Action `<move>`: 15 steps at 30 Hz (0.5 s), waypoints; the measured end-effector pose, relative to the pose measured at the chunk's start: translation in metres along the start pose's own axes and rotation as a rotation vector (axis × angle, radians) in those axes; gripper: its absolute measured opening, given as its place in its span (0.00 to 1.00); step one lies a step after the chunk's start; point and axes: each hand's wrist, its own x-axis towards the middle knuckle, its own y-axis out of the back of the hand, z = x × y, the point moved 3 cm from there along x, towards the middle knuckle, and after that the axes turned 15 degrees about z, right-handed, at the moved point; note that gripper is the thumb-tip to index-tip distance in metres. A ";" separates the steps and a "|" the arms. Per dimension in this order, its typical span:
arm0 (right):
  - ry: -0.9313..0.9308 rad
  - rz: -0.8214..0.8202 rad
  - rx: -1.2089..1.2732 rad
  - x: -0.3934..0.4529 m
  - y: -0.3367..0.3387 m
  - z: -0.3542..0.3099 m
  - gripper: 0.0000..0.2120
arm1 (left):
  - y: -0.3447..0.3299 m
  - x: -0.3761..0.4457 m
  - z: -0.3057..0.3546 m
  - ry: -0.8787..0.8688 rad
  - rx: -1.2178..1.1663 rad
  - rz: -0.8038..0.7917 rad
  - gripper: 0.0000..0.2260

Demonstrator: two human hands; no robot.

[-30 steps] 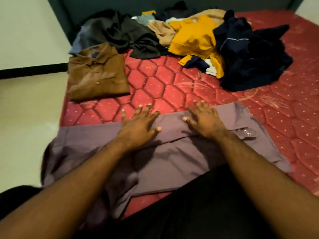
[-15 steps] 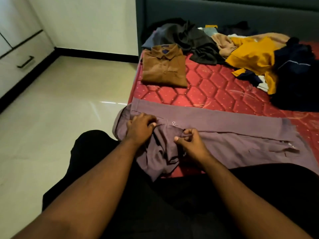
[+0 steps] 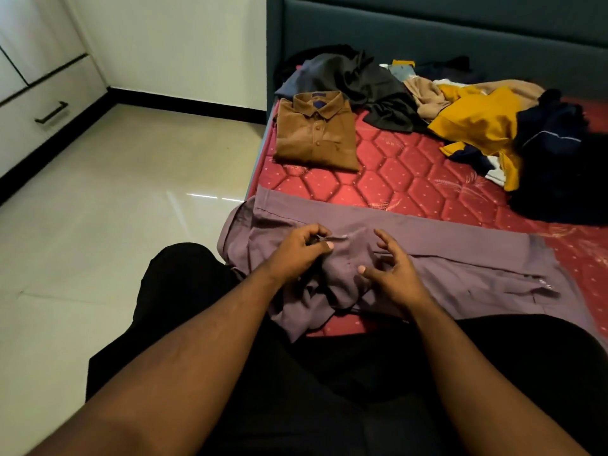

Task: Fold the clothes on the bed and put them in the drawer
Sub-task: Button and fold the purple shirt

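Nearest, the left hand (image 3: 296, 250) pinches a fold of the purple shirt (image 3: 427, 268) between thumb and curled fingers. Just right of it, the right hand (image 3: 391, 274) hovers over the shirt, fingers spread and slightly bent, holding nothing. The shirt lies across the near edge of the bed (image 3: 388, 179), one end bunched and hanging off it. Beyond the shirt rests a folded brown shirt (image 3: 316, 136); farther back lies a pile (image 3: 460, 106) of unfolded clothes. Left of the bed, across the floor, is a drawer (image 3: 49, 110).
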 end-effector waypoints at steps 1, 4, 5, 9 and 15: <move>-0.003 -0.034 0.007 -0.001 -0.002 -0.002 0.37 | -0.002 -0.001 -0.001 0.031 -0.012 -0.028 0.05; -0.029 -0.127 0.038 -0.001 -0.006 -0.005 0.35 | -0.004 -0.004 0.005 0.072 -0.081 -0.141 0.05; -0.029 -0.130 0.030 0.000 -0.004 -0.005 0.32 | -0.005 -0.008 0.009 0.091 -0.114 -0.199 0.04; 0.032 -0.166 -0.004 0.010 0.017 -0.022 0.11 | -0.016 -0.017 0.035 0.209 -0.196 -0.483 0.05; 0.017 -0.018 0.098 0.042 0.060 -0.048 0.11 | -0.031 0.028 0.058 -0.095 0.125 -0.248 0.10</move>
